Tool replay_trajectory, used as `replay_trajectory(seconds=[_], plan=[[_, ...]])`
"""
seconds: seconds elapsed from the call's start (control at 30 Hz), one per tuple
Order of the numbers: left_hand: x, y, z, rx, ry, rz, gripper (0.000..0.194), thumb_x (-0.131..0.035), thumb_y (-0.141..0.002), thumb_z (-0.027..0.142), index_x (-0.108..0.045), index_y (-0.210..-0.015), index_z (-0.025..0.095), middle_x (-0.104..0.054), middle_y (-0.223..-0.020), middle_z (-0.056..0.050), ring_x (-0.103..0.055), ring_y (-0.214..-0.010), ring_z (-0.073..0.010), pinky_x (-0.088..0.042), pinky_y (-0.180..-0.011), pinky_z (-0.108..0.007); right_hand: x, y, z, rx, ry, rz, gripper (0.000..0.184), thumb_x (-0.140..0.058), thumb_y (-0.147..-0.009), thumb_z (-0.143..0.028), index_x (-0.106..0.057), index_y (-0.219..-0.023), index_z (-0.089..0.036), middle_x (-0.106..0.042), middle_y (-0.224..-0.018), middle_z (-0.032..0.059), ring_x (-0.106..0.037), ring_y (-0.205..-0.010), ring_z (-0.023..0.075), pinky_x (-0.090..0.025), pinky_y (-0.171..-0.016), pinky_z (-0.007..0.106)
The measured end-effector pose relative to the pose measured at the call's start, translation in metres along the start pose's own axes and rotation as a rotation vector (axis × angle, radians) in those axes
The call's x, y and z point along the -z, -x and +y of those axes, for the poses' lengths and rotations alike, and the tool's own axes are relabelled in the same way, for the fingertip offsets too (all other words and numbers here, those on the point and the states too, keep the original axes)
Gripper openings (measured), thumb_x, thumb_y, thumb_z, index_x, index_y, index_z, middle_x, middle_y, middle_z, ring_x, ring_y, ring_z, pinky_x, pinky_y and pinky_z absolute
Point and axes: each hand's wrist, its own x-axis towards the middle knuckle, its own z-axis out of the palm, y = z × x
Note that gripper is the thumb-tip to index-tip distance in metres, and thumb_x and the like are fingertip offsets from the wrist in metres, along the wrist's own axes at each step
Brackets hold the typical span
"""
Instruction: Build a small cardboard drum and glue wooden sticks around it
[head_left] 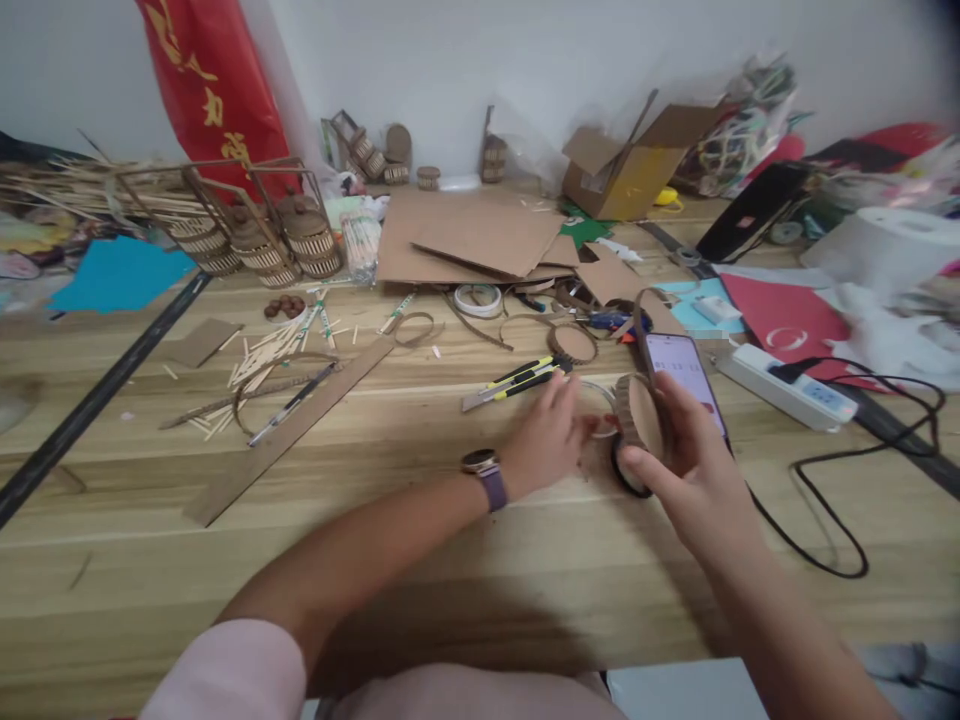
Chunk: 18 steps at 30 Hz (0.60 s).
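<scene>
My right hand (pixel 697 460) is closed on a round cardboard piece (pixel 643 415) with a ridged corrugated rim, tilted on edge with a flat face showing. A dark ring (pixel 628 480) shows just under this piece. My left hand (pixel 551 430), with a watch on its wrist, stretches its fingers over the table beside the yellow-and-black utility knives (pixel 517 380). Its fingers lie close to a pale ring (pixel 600 405), possibly a tape roll, partly hidden by the hand; I see nothing held there. Behind the right hand lies a lit phone (pixel 679 365).
Flat cardboard sheets (pixel 472 235), a tape roll (pixel 478 300) and a cardboard disc (pixel 574 343) lie behind the hands. Thin sticks (pixel 277 350) and a cardboard strip (pixel 292 430) are at left, near small stick-sided baskets (pixel 311 240). A power strip (pixel 795 385) with a looping black cable stands right.
</scene>
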Motion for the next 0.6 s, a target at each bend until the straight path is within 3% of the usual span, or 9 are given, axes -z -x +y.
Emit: replay_trajectory(seconds=[0.03, 0.13, 0.27, 0.33, 0.43, 0.5, 0.6], plan=[[0.013, 0.005, -0.003, 0.037, 0.066, 0.042, 0.047, -0.027, -0.102, 0.032, -0.043, -0.140, 0.008, -0.041, -0.151, -0.019, -0.030, -0.146, -0.0239, -0.030, -0.119, -0.040, 0.001, 0.000, -0.001, 0.013, 0.055, 0.006, 0.079, -0.065, -0.082, -0.053, -0.031, -0.149, -0.031, -0.042, -0.151, 0.0095, -0.038, -0.140, 0.0350, -0.034, -0.113, 0.060], [0.052, 0.028, -0.014, 0.160, 0.184, 0.145, 0.038, -0.029, -0.102, 0.032, -0.062, -0.113, 0.018, -0.065, -0.126, -0.011, -0.053, -0.127, -0.0209, -0.039, -0.112, -0.039, -0.007, 0.001, -0.008, 0.109, 0.251, -0.043, 0.083, -0.067, -0.081, -0.051, -0.029, -0.151, -0.028, -0.044, -0.149, 0.0123, -0.044, -0.136, 0.0353, -0.038, -0.110, 0.058], [0.086, 0.060, -0.020, 0.273, 0.230, 0.265, 0.035, -0.033, -0.102, 0.034, -0.064, -0.106, 0.018, -0.067, -0.119, -0.009, -0.059, -0.117, -0.0202, -0.043, -0.107, -0.037, -0.047, 0.009, -0.024, 0.313, 0.343, -0.306, 0.085, -0.069, -0.080, -0.044, -0.026, -0.151, -0.024, -0.052, -0.140, 0.0158, -0.051, -0.128, 0.0343, -0.045, -0.103, 0.054], [0.095, 0.075, -0.020, 0.297, 0.187, 0.301, 0.034, -0.032, -0.102, 0.034, -0.061, -0.111, 0.019, -0.066, -0.121, -0.009, -0.059, -0.117, -0.0206, -0.043, -0.106, -0.038, -0.072, 0.014, -0.028, 0.383, 0.373, -0.427, 0.092, -0.074, -0.076, -0.042, -0.024, -0.152, -0.023, -0.055, -0.136, 0.0167, -0.053, -0.124, 0.0353, -0.045, -0.101, 0.056], [0.101, 0.098, -0.021, 0.320, 0.063, 0.277, 0.031, -0.039, -0.099, 0.033, -0.053, -0.124, 0.019, -0.061, -0.129, -0.011, -0.056, -0.122, -0.0233, -0.043, -0.106, -0.042, -0.100, 0.020, -0.028, 0.439, 0.431, -0.517, 0.100, -0.077, -0.072, -0.044, -0.021, -0.153, -0.024, -0.055, -0.138, 0.0184, -0.048, -0.129, 0.0388, -0.033, -0.107, 0.062], [0.102, 0.113, -0.021, 0.325, -0.023, 0.222, 0.035, -0.045, -0.097, 0.032, -0.048, -0.129, 0.019, -0.058, -0.133, -0.012, -0.054, -0.125, -0.0252, -0.043, -0.107, -0.045, -0.109, 0.021, -0.024, 0.432, 0.458, -0.554, 0.104, -0.077, -0.072, -0.047, -0.018, -0.154, -0.025, -0.053, -0.141, 0.0193, -0.043, -0.134, 0.0403, -0.027, -0.109, 0.065], [0.100, 0.130, -0.021, 0.290, -0.135, 0.113, 0.048, -0.055, -0.092, 0.036, -0.042, -0.135, 0.020, -0.053, -0.140, -0.014, -0.049, -0.130, -0.0284, -0.042, -0.109, -0.049, -0.104, 0.018, -0.016, 0.393, 0.452, -0.581, 0.109, -0.075, -0.072, -0.050, -0.011, -0.156, -0.025, -0.047, -0.147, 0.0208, -0.039, -0.138, 0.0400, -0.025, -0.110, 0.067]])
